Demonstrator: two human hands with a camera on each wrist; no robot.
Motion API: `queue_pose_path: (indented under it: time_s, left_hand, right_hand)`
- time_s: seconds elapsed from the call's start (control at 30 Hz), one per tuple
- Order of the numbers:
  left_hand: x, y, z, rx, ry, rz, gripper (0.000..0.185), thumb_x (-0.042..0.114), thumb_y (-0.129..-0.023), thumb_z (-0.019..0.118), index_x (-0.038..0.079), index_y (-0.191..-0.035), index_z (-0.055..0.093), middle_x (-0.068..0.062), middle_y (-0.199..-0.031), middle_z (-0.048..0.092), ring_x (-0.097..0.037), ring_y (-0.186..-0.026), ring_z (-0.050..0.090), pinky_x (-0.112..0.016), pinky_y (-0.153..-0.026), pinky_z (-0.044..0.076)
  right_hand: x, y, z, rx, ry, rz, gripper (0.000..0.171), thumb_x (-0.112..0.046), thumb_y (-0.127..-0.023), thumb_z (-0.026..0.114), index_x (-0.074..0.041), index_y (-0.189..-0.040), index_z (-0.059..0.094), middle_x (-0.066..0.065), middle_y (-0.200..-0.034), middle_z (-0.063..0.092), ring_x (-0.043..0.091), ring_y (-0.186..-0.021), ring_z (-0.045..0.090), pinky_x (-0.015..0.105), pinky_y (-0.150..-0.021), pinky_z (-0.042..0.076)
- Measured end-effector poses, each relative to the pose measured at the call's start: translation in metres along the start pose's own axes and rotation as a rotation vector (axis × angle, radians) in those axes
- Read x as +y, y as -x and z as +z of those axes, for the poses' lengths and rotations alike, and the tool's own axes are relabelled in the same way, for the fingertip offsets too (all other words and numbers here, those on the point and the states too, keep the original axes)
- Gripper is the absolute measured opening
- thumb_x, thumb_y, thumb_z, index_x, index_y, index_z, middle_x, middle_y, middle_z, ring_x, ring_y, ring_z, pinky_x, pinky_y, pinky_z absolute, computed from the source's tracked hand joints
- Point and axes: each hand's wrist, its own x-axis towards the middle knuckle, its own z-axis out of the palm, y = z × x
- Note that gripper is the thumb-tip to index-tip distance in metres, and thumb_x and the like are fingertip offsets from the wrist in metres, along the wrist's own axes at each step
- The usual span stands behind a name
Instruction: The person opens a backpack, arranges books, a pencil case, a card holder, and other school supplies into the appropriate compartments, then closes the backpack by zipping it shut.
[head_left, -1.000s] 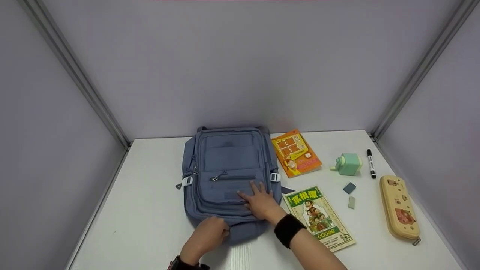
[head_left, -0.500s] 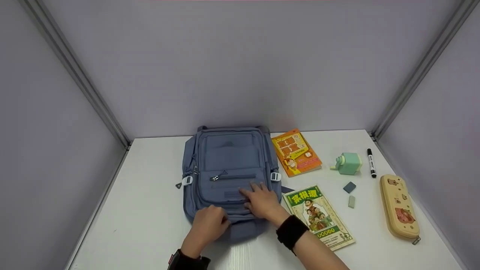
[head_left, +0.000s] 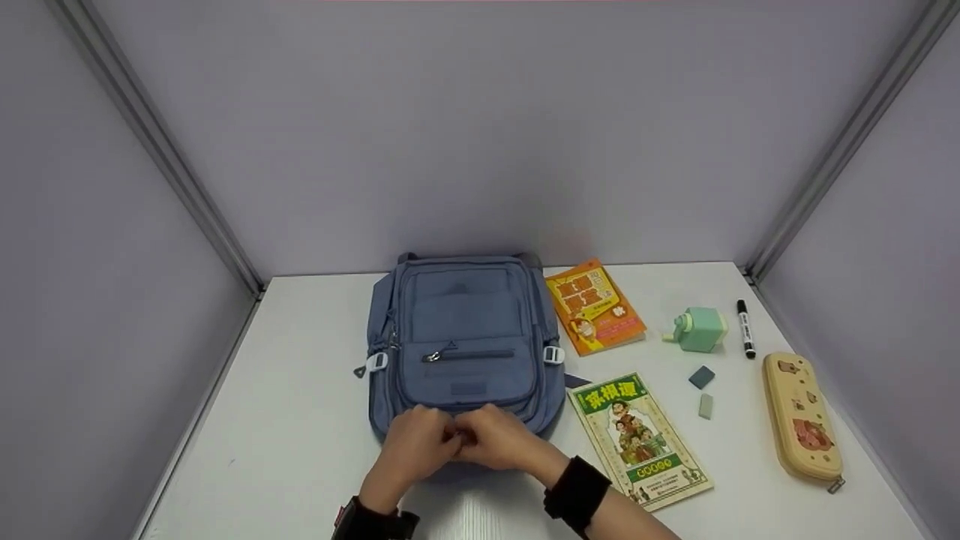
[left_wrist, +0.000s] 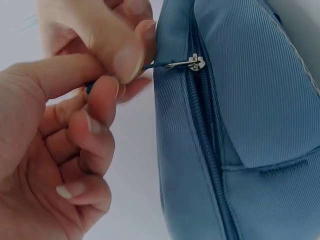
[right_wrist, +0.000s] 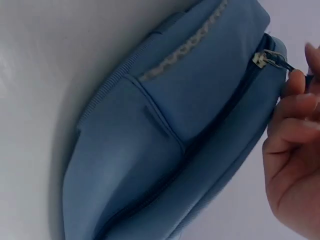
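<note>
Two hands met at the near edge of a blue backpack (head_left: 465,345) lying flat on the white surface (head_left: 300,420): the left hand (head_left: 416,442) and right hand (head_left: 495,439) both pinched its zipper pull (left_wrist: 187,63). Bare surface lay to the left; a green book (head_left: 637,439) sat just right.

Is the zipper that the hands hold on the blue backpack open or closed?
Closed, where visible. On the backpack, the zipper teeth are joined below the slider, whose pull cord the fingers pinch.
</note>
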Motion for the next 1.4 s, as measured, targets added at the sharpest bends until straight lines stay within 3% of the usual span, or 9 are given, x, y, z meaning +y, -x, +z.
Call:
queue_pose_path:
  time_s: [0.13,0.23,0.33,0.47,0.67,0.8,1.07,1.2,1.4]
  left_hand:
    - [-0.002,0.001,-0.006,-0.052,0.108,0.027,0.034,0.013,-0.086,0.073,0.019,-0.057,0.057,0.017,-0.049,0.035,0.002,-0.042,0.032,-0.021,-0.043,0.027]
    - [-0.007,0.002,-0.012,-0.071,0.146,0.032,0.013,0.007,-0.085,0.071,0.015,-0.076,0.073,0.015,-0.058,0.05,0.0,-0.049,0.042,-0.022,-0.048,0.035]
    - [-0.016,0.003,-0.015,-0.05,0.071,0.03,0.013,0.001,-0.08,0.072,0.012,-0.087,0.076,0.008,-0.069,0.061,-0.006,-0.059,0.051,-0.028,-0.056,0.043]
    - [-0.029,0.006,-0.011,-0.042,-0.053,0.019,0.015,0.003,-0.075,0.079,0.009,-0.089,0.076,0.001,-0.082,0.068,-0.017,-0.076,0.063,-0.04,-0.07,0.05]
    - [-0.04,0.009,-0.004,-0.082,-0.059,0.028,0.021,0.009,-0.076,0.083,0.008,-0.096,0.079,-0.002,-0.094,0.069,-0.023,-0.09,0.064,-0.044,-0.079,0.05]
    - [-0.043,0.01,-0.002,-0.072,-0.089,0.065,0.02,0.01,-0.074,0.084,0.009,-0.094,0.08,-0.003,-0.095,0.069,-0.023,-0.09,0.064,-0.044,-0.079,0.05]
    - [-0.043,0.011,0.003,0.032,-0.208,0.089,0.015,0.013,-0.071,0.087,0.013,-0.086,0.081,-0.001,-0.086,0.067,-0.022,-0.08,0.064,-0.043,-0.071,0.05]
    - [-0.041,0.011,0.005,0.096,-0.251,0.103,0.013,0.014,-0.071,0.087,0.014,-0.082,0.08,0.001,-0.081,0.066,-0.02,-0.074,0.064,-0.042,-0.067,0.05]
    - [-0.041,0.012,0.009,0.217,-0.271,0.135,0.013,0.011,-0.071,0.087,0.015,-0.08,0.079,0.003,-0.076,0.064,-0.016,-0.068,0.062,-0.037,-0.062,0.051]
  right_hand:
    - [0.0,0.002,0.003,0.016,-0.003,0.001,0.023,-0.018,-0.09,0.072,-0.016,-0.074,0.055,-0.012,-0.063,0.045,-0.001,-0.055,0.042,0.015,-0.051,0.032]
    - [-0.001,0.004,0.002,0.027,-0.001,0.012,0.022,-0.015,-0.091,0.07,-0.016,-0.074,0.056,-0.011,-0.062,0.044,-0.001,-0.053,0.042,0.016,-0.05,0.032]
    - [-0.003,0.005,0.001,0.029,-0.01,0.049,0.022,-0.01,-0.088,0.069,-0.016,-0.073,0.055,-0.011,-0.061,0.044,0.0,-0.052,0.04,0.017,-0.049,0.031]
    - [-0.007,0.007,0.0,0.02,-0.013,0.102,0.02,-0.004,-0.083,0.069,-0.017,-0.073,0.057,-0.012,-0.062,0.046,0.0,-0.052,0.041,0.018,-0.049,0.032]
    - [-0.012,0.01,0.0,0.028,-0.03,0.147,0.016,0.003,-0.078,0.071,-0.012,-0.073,0.072,-0.013,-0.063,0.058,-0.001,-0.054,0.05,0.017,-0.052,0.041]
    - [-0.012,0.013,0.002,0.043,-0.06,0.197,0.015,-0.007,-0.081,0.077,-0.011,-0.067,0.074,-0.015,-0.057,0.057,-0.003,-0.049,0.048,0.017,-0.054,0.04]
    - [-0.012,0.02,0.004,0.131,-0.039,0.27,0.01,0.0,-0.076,0.076,-0.01,-0.075,0.073,-0.012,-0.064,0.06,0.0,-0.054,0.052,0.021,-0.051,0.044]
    - [-0.012,0.026,0.005,0.156,-0.011,0.337,0.008,-0.006,-0.076,0.079,-0.011,-0.072,0.075,-0.01,-0.064,0.064,0.002,-0.055,0.056,0.024,-0.051,0.046]
    - [-0.004,0.033,0.003,0.232,0.03,0.3,0.008,-0.014,-0.077,0.082,-0.014,-0.07,0.078,-0.011,-0.065,0.067,0.002,-0.059,0.059,0.024,-0.055,0.047]
